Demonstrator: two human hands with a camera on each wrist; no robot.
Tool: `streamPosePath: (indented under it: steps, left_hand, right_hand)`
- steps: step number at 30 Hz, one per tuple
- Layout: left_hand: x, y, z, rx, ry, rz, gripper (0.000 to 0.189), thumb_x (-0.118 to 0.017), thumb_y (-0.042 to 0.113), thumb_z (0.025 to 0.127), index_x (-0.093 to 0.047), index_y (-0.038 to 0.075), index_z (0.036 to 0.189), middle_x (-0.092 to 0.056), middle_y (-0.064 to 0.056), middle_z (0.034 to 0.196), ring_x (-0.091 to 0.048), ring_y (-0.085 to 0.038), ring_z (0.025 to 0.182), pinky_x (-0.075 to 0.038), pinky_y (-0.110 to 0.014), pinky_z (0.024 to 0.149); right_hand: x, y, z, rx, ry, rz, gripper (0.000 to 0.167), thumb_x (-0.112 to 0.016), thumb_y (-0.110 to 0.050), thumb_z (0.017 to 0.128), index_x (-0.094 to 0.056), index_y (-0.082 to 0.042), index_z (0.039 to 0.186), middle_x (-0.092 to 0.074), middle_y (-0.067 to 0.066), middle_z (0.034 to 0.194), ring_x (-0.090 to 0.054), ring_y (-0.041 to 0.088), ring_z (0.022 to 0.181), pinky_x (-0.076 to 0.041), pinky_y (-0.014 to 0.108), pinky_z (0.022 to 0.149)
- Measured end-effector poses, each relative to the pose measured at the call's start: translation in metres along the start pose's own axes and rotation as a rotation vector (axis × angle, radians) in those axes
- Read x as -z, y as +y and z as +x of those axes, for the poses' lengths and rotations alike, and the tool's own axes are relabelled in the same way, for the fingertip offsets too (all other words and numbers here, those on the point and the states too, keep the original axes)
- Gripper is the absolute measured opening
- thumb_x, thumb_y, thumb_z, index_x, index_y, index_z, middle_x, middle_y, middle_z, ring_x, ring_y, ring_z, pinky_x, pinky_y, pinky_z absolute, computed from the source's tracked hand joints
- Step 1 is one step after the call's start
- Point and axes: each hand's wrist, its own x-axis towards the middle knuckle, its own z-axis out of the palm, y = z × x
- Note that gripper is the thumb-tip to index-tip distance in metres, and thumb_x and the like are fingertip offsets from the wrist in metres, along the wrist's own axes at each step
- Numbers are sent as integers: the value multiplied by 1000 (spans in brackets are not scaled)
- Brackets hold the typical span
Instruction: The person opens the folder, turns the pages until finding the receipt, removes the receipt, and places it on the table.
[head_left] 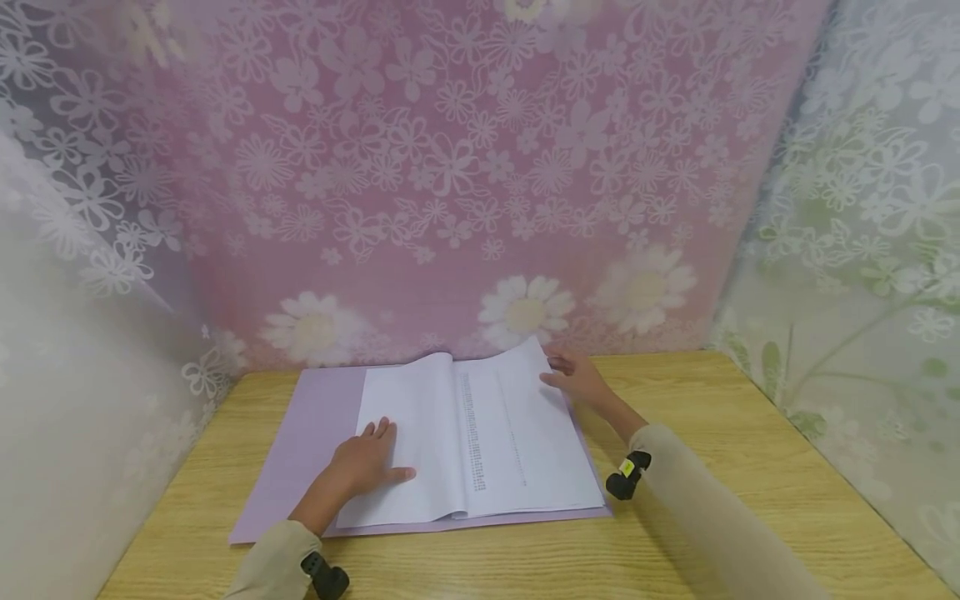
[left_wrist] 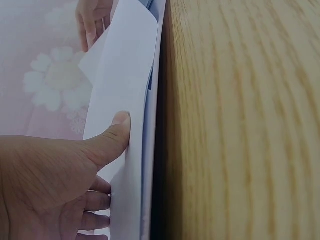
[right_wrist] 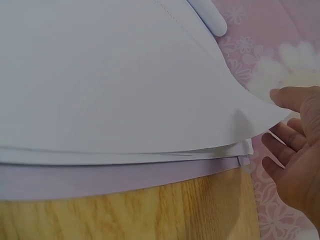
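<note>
A purple folder (head_left: 322, 425) lies spread on the table with white paper sheets in it. The right-hand sheet (head_left: 525, 433) bears columns of small print, and its far right corner is lifted. That corner is pinched by my right hand (head_left: 581, 381), thumb above and fingers below in the right wrist view, where the raised sheet (right_wrist: 150, 95) curves up from the stack. My left hand (head_left: 367, 462) rests with spread fingers on the turned left pages (head_left: 420, 433); in the left wrist view its thumb (left_wrist: 112, 140) lies on the paper.
The wooden table (head_left: 450, 567) reaches past the folder on both sides and in front. Behind it hangs a pink flowered curtain (head_left: 450, 208), near the folder's far edge. More flowered cloth (head_left: 862, 250) stands along the right side.
</note>
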Motion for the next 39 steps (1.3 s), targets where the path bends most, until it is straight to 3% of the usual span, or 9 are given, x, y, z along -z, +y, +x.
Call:
streamPosePath:
  steps: [11,17,22,30,39]
  left_hand:
    - [-3,-1,0,1,3,-4,92,-70,51,92,-38,-11,151,-34,-30,160,-34,-50,148,-37,-62,115]
    - [-3,-1,-1,-4,10,-14,91,-71,51,92,-38,-11,151,-35,-30,160,-35,-50,147,-37,-62,115]
    - [-2,0,-2,-3,10,-6,91,-71,50,92,-38,-11,151,-35,-30,160,-35,-50,147,-37,-62,115]
    - [-1,0,-2,-3,5,-22,91,-71,50,92,-38,-11,151,-34,-30,160,-34,-50,148,-37,-62,114]
    - [-1,-1,-2,-17,15,-38,91,-70,50,93,-37,-11,151,-34,-31,160,-33,-51,148,-36,-63,115]
  right_hand:
    - [7,-8,-15,-39,-51,4,64,-69,-16,98,-41,4,153,-52,29,148,-52,44,137,-49,52,109]
    - [12,-14,-27,-23,-154,79,50,-59,-15,104,-47,7,148,-50,28,150,-52,45,136,-51,47,106]
    - [13,-19,-39,-29,-245,121,48,-54,-14,106,-46,5,150,-49,29,150,-53,47,135,-54,43,103]
    - [12,-17,-51,19,-315,120,62,-63,-3,99,-38,2,155,-41,32,155,-46,51,139,-55,29,100]
    - [4,-18,-56,8,-430,159,86,-73,-7,93,-22,-9,163,-28,29,163,-39,51,144,-48,47,110]
